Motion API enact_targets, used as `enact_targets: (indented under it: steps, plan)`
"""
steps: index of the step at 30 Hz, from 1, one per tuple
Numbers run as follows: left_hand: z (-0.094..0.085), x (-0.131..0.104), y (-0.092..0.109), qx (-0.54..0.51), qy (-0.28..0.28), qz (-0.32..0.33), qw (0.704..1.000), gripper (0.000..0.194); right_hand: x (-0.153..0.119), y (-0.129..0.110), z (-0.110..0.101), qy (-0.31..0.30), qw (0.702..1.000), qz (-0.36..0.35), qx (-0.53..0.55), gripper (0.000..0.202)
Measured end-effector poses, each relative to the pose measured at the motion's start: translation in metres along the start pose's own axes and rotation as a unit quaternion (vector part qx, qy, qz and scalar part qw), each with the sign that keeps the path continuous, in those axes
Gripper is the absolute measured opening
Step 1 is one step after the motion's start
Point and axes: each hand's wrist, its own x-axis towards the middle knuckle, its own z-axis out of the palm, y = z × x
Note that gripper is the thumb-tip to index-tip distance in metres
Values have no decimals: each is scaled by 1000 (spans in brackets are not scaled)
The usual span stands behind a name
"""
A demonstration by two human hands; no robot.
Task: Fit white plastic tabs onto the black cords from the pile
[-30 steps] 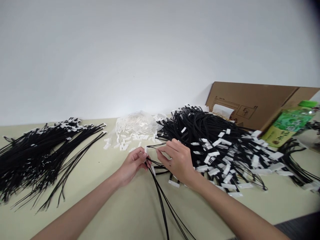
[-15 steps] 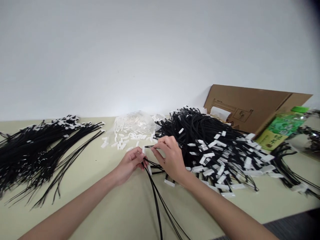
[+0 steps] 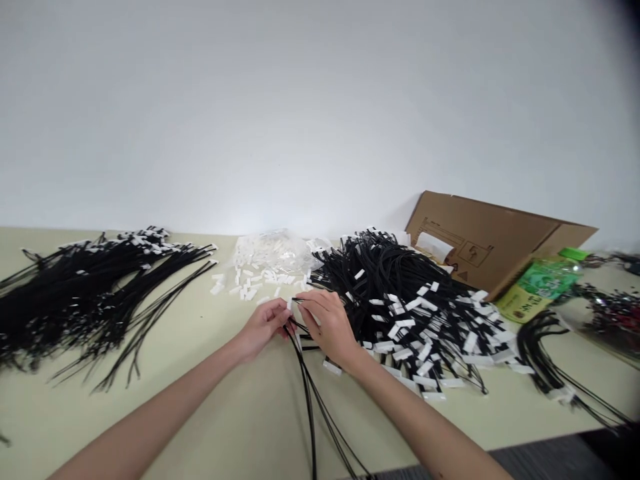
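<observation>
Black cords (image 3: 310, 380), thin and glossy, trail toward the desk's (image 3: 240, 413) near edge just left of the tagged cord heap (image 3: 400, 300); left hand (image 3: 264, 327) pinches their white-tagged ends, right hand (image 3: 327, 325) grips one cord's tip.

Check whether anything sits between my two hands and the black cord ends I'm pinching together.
Nothing visible does. The left hand and right hand both already grip the black cords at their meeting fingertips. The big cord pile lies just right of the right hand, and the loose white clips lie behind.
</observation>
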Motion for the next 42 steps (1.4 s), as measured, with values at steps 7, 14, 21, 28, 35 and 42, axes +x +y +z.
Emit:
enact_targets:
  steps: [7, 14, 21, 28, 35, 42]
  plan:
    - [0, -4, 6, -8, 1, -33, 999, 31, -4, 3, 1, 6, 999, 21, 47, 15]
    - [2, -8, 12, -48, 7, -47, 998, 37, -5, -1, 0, 14, 998, 30, 54, 15]
    - [-4, -7, 10, -56, 4, -34, 998, 34, -5, -2, 4, 45, 996, 53, 58, 16]
    - [-6, -6, 9, -61, -5, -40, 997, 35, -4, -2, 5, 36, 994, 72, 67, 18]
    - [-6, -5, 7, -41, -5, -47, 998, 37, -3, -2, 3, 28, 995, 70, 68, 17]
    - [-6, -1, 2, -18, 13, -45, 999, 40, -3, 0, 4, 4, 997, 64, 50, 17]
